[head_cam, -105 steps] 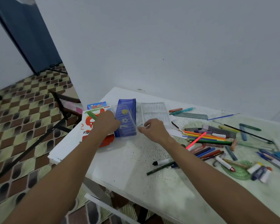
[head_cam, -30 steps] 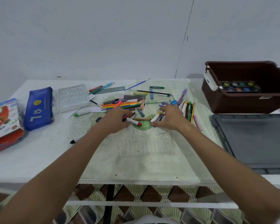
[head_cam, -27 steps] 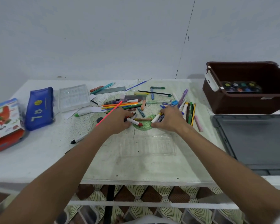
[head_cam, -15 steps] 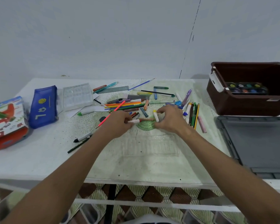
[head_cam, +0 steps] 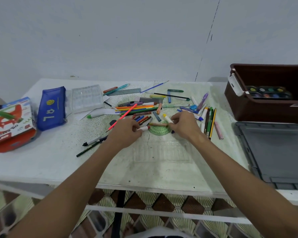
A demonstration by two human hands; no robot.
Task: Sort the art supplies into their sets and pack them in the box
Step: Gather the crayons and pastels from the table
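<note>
Loose crayons, pencils and pens lie in a pile (head_cam: 141,109) across the middle of the white table. My left hand (head_cam: 126,133) pinches a white-wrapped crayon with a red tip (head_cam: 143,128) at the pile's near edge. My right hand (head_cam: 184,124) pinches a white crayon with a yellow tip (head_cam: 167,118). A green protractor (head_cam: 159,131) lies between the hands. In front of them a clear plastic crayon tray (head_cam: 162,152) lies flat. The brown box (head_cam: 265,109) stands at the right with a paint palette (head_cam: 268,93) inside.
A grey lid (head_cam: 273,152) lies on the table at the near right. A blue pencil case (head_cam: 52,109), a second clear tray (head_cam: 87,97) and an oil pastel box (head_cam: 10,121) sit at the left. A pink pencil (head_cam: 126,114) slants beside my left hand.
Both hands left the pencil case and tray at the left and came to the pile. Each hand has since taken hold of a crayon; the right has lifted the yellow-tipped one.
</note>
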